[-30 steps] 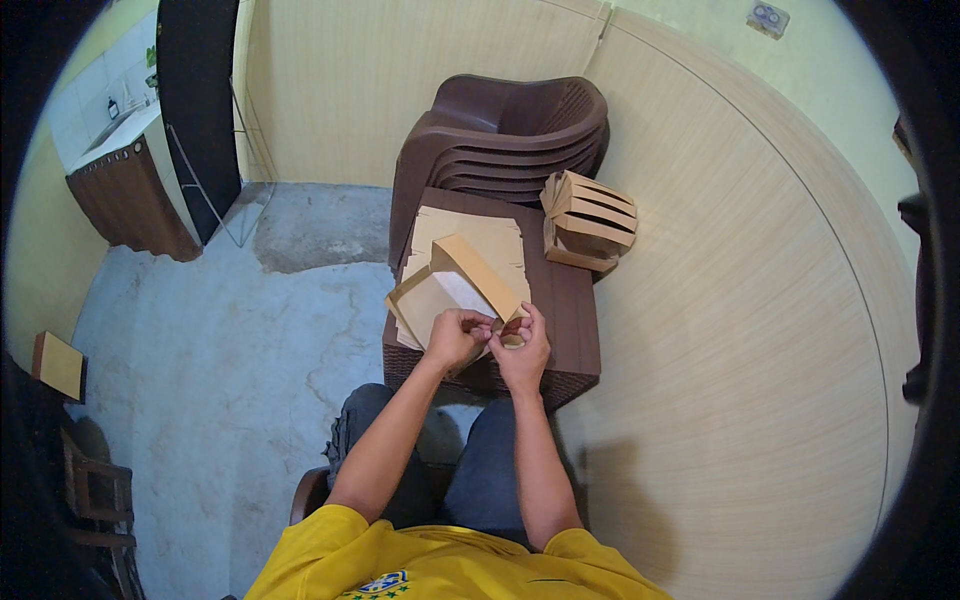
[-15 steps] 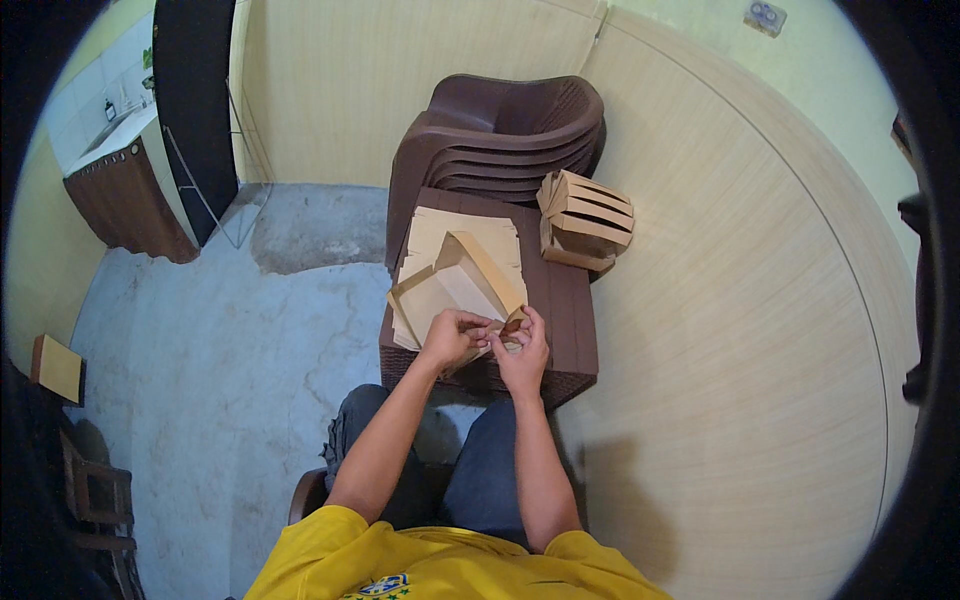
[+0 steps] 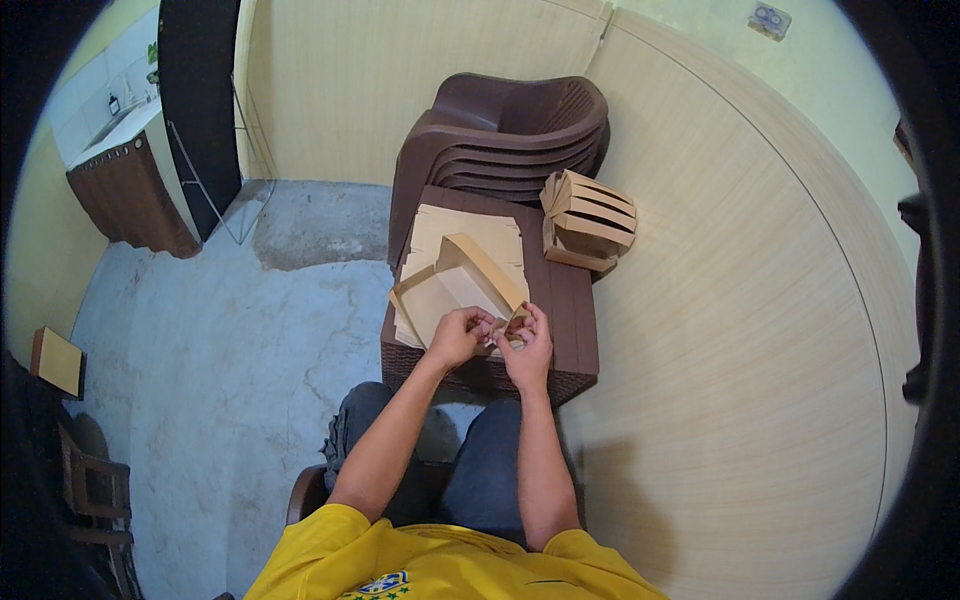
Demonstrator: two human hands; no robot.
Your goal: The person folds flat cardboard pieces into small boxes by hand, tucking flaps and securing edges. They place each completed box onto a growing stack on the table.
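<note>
Right between the two hands, fiddling with the near right corner of a half-folded cardboard box (image 3: 440, 295). Got the left hand (image 3: 457, 338) curled in tight, thumb and fingertips nearly together, seemingly pinching a flap at that corner. Got the right hand (image 3: 527, 350) a touch more open, bent round the same corner with hold of the cardboard. Can't make out the exact fold under those fingers, too small and half covered. Looks like the corner-joining step, with walls standing up ahead of the right hand and out left of the left one. Probably calls for a steady pinch next, plus a careful tuck without creasing the wall.

Watch the table (image 3: 570, 325) edge, close under both hands on the lap side. Could slip a bit too, lying on flat cardboard sheets (image 3: 480, 235) that stretch beyond the left hand. Only a strip of tabletop to use right of the right hand. Farther ahead on that side, mind the folded boxes (image 3: 590, 215), then the stacked chairs (image 3: 515, 145). More room to swing left of the left hand, over the floor (image 3: 220, 340); hemmed in well off to the right by the pale wall (image 3: 740, 300).
</note>
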